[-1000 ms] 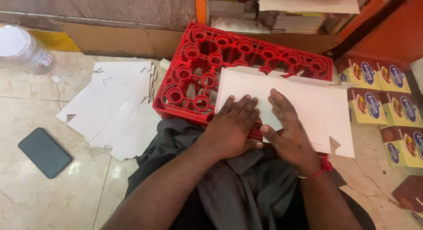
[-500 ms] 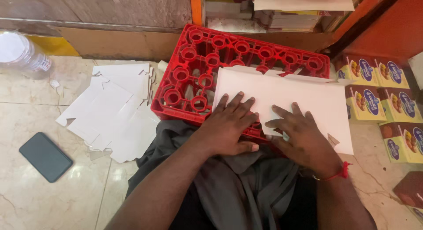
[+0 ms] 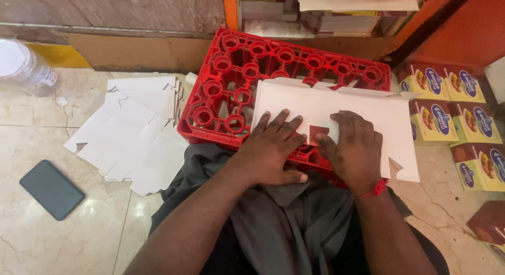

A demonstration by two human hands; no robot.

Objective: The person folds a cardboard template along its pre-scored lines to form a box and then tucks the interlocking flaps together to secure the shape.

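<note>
A flat white cardboard box blank (image 3: 368, 109) lies across the right part of an upturned red plastic crate (image 3: 231, 80). My left hand (image 3: 273, 148) presses flat on the blank's near left edge, fingers spread. My right hand (image 3: 355, 148), with a red thread at the wrist, presses on the blank's near middle and bends a small flap under the fingers. A gap between the hands shows red crate beneath.
A pile of flat white box blanks (image 3: 131, 130) lies on the tiled floor left of the crate. A dark phone (image 3: 51, 189) rests at the near left, a clear plastic bottle (image 3: 23, 64) at far left. Folded yellow printed boxes (image 3: 452, 112) are stacked at the right. Shelves stand behind.
My right hand slid along the blank's near edge and its fingers curled onto a flap. The left hand stayed pressed on the blank, fingers spreading a little.
</note>
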